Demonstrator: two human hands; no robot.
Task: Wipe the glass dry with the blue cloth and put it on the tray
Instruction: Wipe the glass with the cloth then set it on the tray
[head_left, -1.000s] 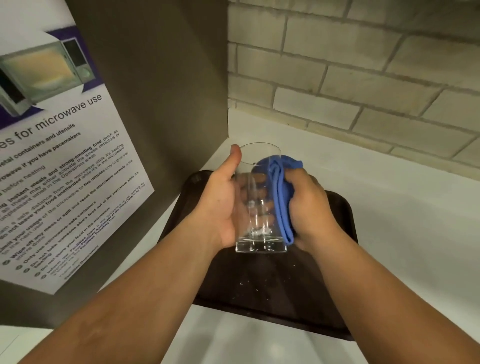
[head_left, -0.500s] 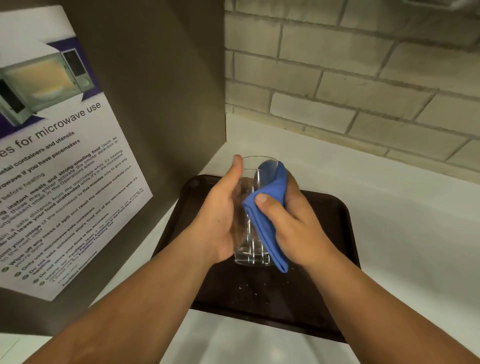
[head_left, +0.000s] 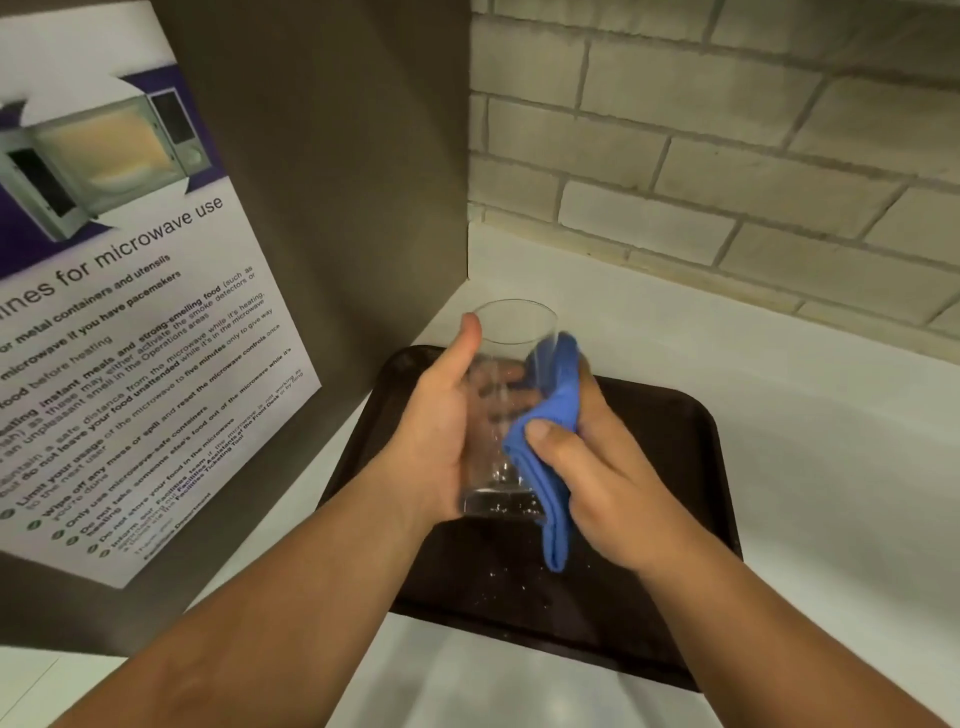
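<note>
Leftmost, a poster (head_left: 130, 322) hangs on the side panel. Left hand (head_left: 441, 431) grips the upright glass (head_left: 506, 415) above the tray (head_left: 670, 467). Right hand (head_left: 597, 467) presses the cloth (head_left: 550, 447) against the glass's right side. Droplets dot the tray, which sits on the worktop (head_left: 831, 467).

Workplace pantry: microwave-use notice (head_left: 130, 322), counter (head_left: 831, 441).
</note>
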